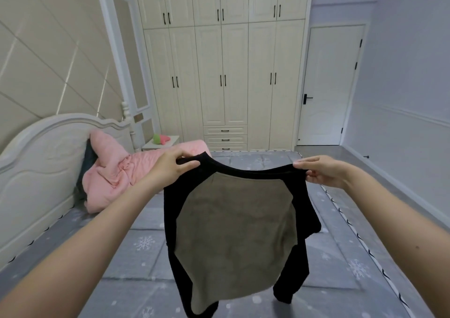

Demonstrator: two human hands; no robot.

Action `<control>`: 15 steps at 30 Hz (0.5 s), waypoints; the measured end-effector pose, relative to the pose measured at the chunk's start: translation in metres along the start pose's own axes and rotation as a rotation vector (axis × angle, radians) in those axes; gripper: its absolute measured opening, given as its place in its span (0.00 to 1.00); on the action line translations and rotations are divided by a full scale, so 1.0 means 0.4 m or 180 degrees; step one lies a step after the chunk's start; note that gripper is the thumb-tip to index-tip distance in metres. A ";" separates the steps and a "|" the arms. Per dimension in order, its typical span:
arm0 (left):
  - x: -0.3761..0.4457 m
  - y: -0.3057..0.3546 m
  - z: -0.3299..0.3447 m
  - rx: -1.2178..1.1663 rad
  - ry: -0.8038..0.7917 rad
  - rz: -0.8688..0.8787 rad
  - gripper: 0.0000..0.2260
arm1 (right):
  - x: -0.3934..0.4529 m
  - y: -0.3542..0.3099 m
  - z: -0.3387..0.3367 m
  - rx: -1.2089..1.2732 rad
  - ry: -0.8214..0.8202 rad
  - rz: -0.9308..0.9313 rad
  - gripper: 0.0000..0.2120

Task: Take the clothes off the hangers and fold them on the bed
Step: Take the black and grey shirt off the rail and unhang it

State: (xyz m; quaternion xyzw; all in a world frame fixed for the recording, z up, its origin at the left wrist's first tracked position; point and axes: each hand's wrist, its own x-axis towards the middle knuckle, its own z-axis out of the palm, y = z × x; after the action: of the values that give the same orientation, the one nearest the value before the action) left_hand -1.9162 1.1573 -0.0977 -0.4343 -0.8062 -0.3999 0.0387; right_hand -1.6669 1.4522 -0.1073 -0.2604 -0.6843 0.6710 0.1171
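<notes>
Black-sleeved, with an olive-grey body, the shirt (233,230) hangs in the air over the bed (136,256), off any hanger, held up by its shoulder line. The left hand (170,165) pinches the collar edge at about 10 o'clock from the shirt's middle, and the right hand (321,171) pinches the opposite shoulder at about 2 o'clock; both are closed on the cloth, and neither looks nearer to it than the other. The shirt's long axis runs from 12 to 6 o'clock, neck up and hem down, and the stretched neckline runs from 9 to 3 between the hands. One black sleeve dangles at 5 o'clock. My guess is that laying it flat means lowering it toward 6 o'clock onto the grey quilt, well clear of the pink duvet (114,171) at 9 o'clock.
</notes>
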 end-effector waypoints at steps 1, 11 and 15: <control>0.003 -0.007 0.001 0.0099 -0.0063 -0.0004 0.06 | 0.002 0.004 -0.005 0.0000 -0.0015 -0.0009 0.13; 0.040 -0.046 0.046 -0.0306 0.0127 -0.0195 0.09 | 0.033 0.048 -0.022 -0.0863 -0.0401 0.0101 0.16; 0.057 -0.076 0.062 -0.0381 0.0086 -0.0330 0.10 | 0.071 0.057 0.004 -0.1304 0.0177 -0.0069 0.04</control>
State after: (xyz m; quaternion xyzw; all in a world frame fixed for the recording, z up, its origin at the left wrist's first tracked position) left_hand -1.9455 1.1799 -0.1237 -0.3881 -0.8017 -0.4547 0.0028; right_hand -1.6869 1.4647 -0.1353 -0.2899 -0.8057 0.5090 0.0877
